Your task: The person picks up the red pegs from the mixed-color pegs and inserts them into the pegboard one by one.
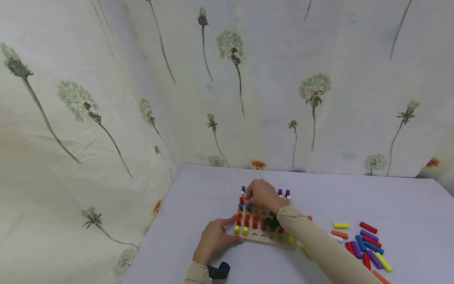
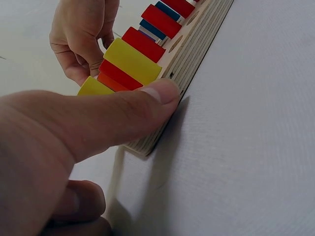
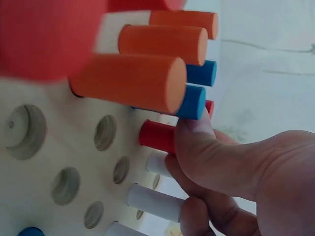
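Observation:
A wooden pegboard (image 1: 259, 238) lies on the table with rows of coloured cylindrical pegs standing in its holes. At its near left corner my left hand (image 1: 214, 238) holds it, the thumb (image 2: 147, 98) pressed to the side edge beside a yellow peg (image 2: 133, 61). Over the board's far left part, my right hand (image 1: 262, 193) pinches a red peg (image 3: 156, 136) between thumb and fingers. That peg stands in or at a hole, with a blue peg (image 3: 193, 102) on one side and a white peg (image 3: 155, 201) on the other. The right fingertips are partly hidden.
Loose pegs in several colours lie right of the board, among them a yellow peg (image 1: 341, 225) and a blue peg (image 1: 374, 247). The right sleeve (image 1: 319, 244) crosses the board's right side. Behind the table (image 1: 198, 185) hangs a dandelion-patterned cloth (image 1: 262, 98).

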The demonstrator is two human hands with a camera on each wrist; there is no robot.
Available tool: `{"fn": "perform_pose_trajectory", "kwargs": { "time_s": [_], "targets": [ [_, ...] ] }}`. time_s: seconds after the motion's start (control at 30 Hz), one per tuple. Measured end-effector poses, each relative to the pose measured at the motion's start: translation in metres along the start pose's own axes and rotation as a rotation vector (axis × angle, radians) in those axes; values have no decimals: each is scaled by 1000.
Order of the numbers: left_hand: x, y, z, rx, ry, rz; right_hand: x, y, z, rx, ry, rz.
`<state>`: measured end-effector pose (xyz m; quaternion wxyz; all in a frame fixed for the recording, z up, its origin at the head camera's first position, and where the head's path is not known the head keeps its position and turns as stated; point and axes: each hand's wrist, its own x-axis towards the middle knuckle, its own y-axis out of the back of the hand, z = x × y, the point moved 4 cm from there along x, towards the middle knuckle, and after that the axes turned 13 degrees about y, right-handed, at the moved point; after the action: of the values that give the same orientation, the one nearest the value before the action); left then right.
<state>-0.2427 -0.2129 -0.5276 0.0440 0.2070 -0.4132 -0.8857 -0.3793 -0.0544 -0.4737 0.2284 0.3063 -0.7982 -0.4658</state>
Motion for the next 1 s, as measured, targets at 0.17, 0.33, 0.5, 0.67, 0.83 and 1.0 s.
{"fn": "perform_pose_trajectory", "kwargs": {
  "time_s": [0.17, 0.33, 0.5, 0.67, 0.83, 1.0],
  "targets": [
    [-2, -2, 3, 7, -8, 3, -3, 6, 0, 0, -6, -8],
    [-4, -3, 4, -1, -23, 1, -6, 6, -1, 6, -5, -20],
    [-7, -4, 2, -2, -28, -2, -7, 2, -3, -9, 41, -27],
    [-7, -6, 2, -17, -28, -7, -8, 4, -3, -21, 40, -34],
    [-4, -6, 2, 1, -34, 0, -14, 13, -1, 16, 83, -41],
    [-3, -5, 0, 4, -30, 21, -27, 34, 8, 32, 197, 30]
  ]
}}
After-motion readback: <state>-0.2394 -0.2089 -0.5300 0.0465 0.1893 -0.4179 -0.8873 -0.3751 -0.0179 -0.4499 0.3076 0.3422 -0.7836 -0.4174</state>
